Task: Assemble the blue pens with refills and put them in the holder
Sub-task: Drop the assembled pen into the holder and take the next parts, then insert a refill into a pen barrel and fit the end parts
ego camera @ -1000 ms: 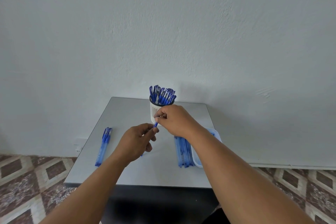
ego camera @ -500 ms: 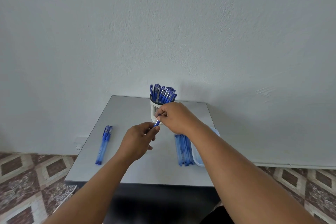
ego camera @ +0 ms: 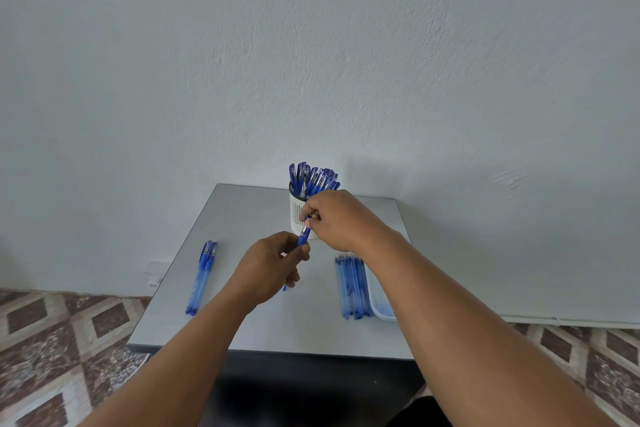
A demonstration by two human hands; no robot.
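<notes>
Both hands are up in front of the holder (ego camera: pixel 300 218), working one blue pen (ego camera: pixel 304 236) between them: the left hand (ego camera: pixel 270 267) curls round the lower barrel, the right hand (ego camera: pixel 337 218) pinches the upper end by the fingertips. Compared with half a second ago the pair have barely shifted — the right hand's grip looks a touch higher and a little more of the pen shows between the two fists — which I read as the parts being pushed or twisted home, not yet a move to drop it in. The holder is a white cylinder with thin vertical slots and a dark rim, already crowded with finished pens (ego camera: pixel 313 178), their caps fanned out above it. On the left of the grey, smooth, matte surface (ego camera: pixel 242 211) lie a few capped pens (ego camera: pixel 202 274), translucent blue barrels with darker grips, side by side and parallel. To the right, a row of slim pale-blue tubes (ego camera: pixel 351 286) — refills or empty barrels, I cannot tell which — lies just beside a shallow white plastic tray (ego camera: pixel 379 302), mostly hidden by the right forearm. Judging by the full holder, the work is well along.
</notes>
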